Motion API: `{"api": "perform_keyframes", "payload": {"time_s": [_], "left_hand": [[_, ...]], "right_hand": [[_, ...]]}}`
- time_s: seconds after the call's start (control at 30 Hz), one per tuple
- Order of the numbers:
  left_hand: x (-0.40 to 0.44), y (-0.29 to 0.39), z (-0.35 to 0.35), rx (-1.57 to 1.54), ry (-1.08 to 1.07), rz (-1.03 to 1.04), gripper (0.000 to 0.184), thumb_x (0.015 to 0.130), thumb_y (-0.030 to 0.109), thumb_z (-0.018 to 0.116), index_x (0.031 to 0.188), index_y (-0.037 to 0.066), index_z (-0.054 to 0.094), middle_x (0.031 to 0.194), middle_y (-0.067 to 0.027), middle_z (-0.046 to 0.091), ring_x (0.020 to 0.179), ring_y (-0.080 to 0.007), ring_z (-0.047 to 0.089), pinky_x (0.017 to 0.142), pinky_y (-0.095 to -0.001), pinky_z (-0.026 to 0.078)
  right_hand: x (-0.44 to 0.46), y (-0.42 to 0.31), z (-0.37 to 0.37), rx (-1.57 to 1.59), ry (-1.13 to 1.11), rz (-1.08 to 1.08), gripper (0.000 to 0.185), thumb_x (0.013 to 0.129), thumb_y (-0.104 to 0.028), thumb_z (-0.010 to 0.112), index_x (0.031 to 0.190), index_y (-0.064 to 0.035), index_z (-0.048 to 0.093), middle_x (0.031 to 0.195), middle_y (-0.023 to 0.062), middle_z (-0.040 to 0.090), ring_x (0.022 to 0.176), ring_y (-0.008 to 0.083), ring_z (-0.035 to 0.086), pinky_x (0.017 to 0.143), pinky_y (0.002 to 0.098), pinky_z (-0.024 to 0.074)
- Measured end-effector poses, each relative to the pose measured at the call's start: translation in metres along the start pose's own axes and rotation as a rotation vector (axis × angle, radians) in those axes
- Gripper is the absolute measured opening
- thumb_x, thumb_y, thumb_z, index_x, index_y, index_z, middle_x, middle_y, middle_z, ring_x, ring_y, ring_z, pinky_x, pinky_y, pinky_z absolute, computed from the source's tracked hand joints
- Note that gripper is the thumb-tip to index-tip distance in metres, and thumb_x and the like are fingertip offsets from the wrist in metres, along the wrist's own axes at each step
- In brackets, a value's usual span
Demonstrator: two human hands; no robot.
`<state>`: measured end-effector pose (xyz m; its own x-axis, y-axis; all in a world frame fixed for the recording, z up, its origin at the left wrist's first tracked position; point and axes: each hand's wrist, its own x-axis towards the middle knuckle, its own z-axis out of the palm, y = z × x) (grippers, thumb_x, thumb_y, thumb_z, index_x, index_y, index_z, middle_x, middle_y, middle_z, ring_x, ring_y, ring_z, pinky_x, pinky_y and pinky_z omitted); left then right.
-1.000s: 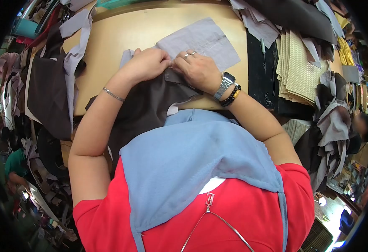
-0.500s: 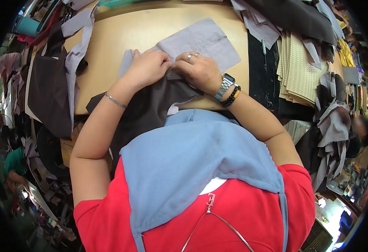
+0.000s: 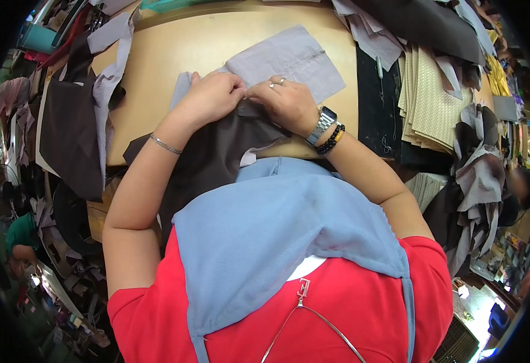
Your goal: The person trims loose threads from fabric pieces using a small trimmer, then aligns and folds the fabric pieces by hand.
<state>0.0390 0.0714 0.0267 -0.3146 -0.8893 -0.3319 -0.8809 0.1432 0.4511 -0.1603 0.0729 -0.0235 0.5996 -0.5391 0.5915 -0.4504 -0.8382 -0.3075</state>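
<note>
My left hand (image 3: 219,95) and my right hand (image 3: 289,106) meet over the near part of the table, their fingertips almost touching. Both are closed in a pinch at the upper edge of a dark brown fabric piece (image 3: 210,145), which drapes over the table edge toward my lap. A pale grey fabric panel (image 3: 295,57) lies flat just beyond the fingers, with a seam or slit line across it. More grey cloth (image 3: 182,88) shows beside my left wrist. What exactly sits between the fingertips is hidden.
The wooden tabletop (image 3: 174,48) extends ahead. Dark cloth with grey lining (image 3: 71,133) hangs at the left. At the right are a stack of cream woven-pattern sheets (image 3: 428,103), a small pen-like tool (image 3: 380,68) and hanging scraps (image 3: 482,175). Another person's green sleeve (image 3: 23,233) appears at far left.
My right hand has shifted slightly left and its fingers have drawn in toward the left fingertips. My left hand and the fabrics stay nearly in place.
</note>
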Motion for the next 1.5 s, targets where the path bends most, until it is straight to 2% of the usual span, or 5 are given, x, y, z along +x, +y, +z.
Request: {"api": "perform_keyframes", "payload": {"time_s": [0.23, 0.7, 1.0, 1.3, 1.5], "left_hand": [[-0.005, 0.009, 0.003, 0.064, 0.070, -0.028, 0.022, 0.092, 0.027, 0.057, 0.090, 0.008, 0.068, 0.090, -0.0105, 0.070, 0.095, -0.0316, 0.064, 0.104, -0.0645, 0.026], [-0.034, -0.023, 0.041, 0.116, 0.493, 0.213, 0.008, 0.092, 0.015, 0.061, 0.099, 0.016, 0.063, 0.100, 0.0034, 0.064, 0.102, -0.0202, 0.060, 0.109, -0.0662, 0.016], [-0.043, -0.027, 0.044, 0.301, 0.566, 0.445, 0.018, 0.085, 0.009, 0.062, 0.100, 0.019, 0.064, 0.103, 0.0063, 0.062, 0.102, -0.0152, 0.060, 0.112, -0.0648, 0.014], [-0.046, -0.019, 0.045, 0.446, 0.535, 0.427, 0.037, 0.086, 0.011, 0.056, 0.120, 0.025, 0.064, 0.102, 0.0051, 0.059, 0.098, -0.0125, 0.060, 0.114, -0.0637, 0.011], [-0.046, -0.019, 0.046, 0.450, 0.557, 0.446, 0.036, 0.085, 0.012, 0.057, 0.116, 0.027, 0.066, 0.093, 0.0052, 0.057, 0.094, -0.0104, 0.059, 0.111, -0.0681, 0.010]], "right_hand": [[-0.003, 0.005, 0.002, 0.032, -0.058, -0.126, 0.022, 0.081, -0.010, 0.059, 0.102, -0.0127, 0.062, 0.086, 0.0004, 0.066, 0.077, 0.0175, 0.063, 0.064, 0.0290, 0.0529], [-0.009, -0.008, -0.006, 0.150, -0.167, 0.044, 0.031, 0.081, -0.002, 0.055, 0.111, -0.0076, 0.064, 0.106, 0.0077, 0.064, 0.096, 0.0263, 0.061, 0.086, 0.0352, 0.0510], [-0.008, -0.011, -0.011, 0.103, -0.210, 0.029, 0.033, 0.080, -0.001, 0.055, 0.111, -0.0071, 0.064, 0.107, 0.0093, 0.061, 0.096, 0.0281, 0.060, 0.086, 0.0367, 0.0504], [-0.019, -0.006, -0.025, 0.200, -0.182, 0.184, 0.034, 0.081, 0.003, 0.056, 0.113, -0.0046, 0.063, 0.110, 0.0109, 0.063, 0.106, 0.0320, 0.058, 0.090, 0.0392, 0.0504], [-0.019, -0.007, -0.027, 0.176, -0.228, 0.197, 0.037, 0.080, 0.003, 0.056, 0.116, -0.0056, 0.063, 0.112, 0.0108, 0.062, 0.106, 0.0321, 0.057, 0.092, 0.0393, 0.0503]]}}
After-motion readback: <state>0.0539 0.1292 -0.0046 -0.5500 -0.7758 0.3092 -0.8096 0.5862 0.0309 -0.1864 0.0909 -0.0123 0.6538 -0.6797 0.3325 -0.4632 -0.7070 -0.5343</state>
